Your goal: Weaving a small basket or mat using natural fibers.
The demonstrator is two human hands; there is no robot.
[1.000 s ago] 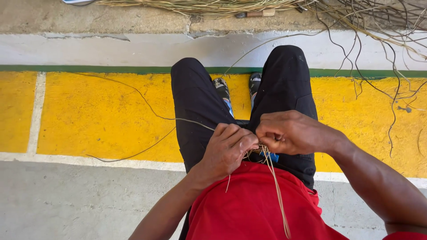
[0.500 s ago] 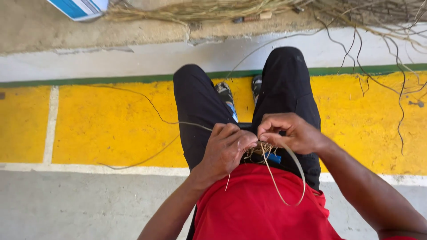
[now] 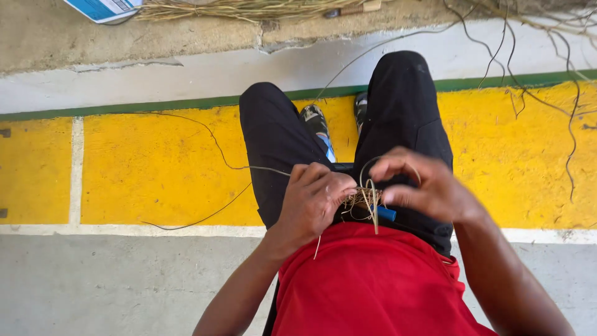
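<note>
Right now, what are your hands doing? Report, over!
Left hand pinches small woven straw bundle. Right hand pulls a straw strand looped over it. Blue tool in lap beneath; long thin fibre trails left over yellow floor.

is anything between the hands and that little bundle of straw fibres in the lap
Nothing visible. The left hand already pinches the fibre bundle from its left side, and the right hand curls over it from the right, fingers on the strands. Only loose strands hang below onto the red shirt.
</note>
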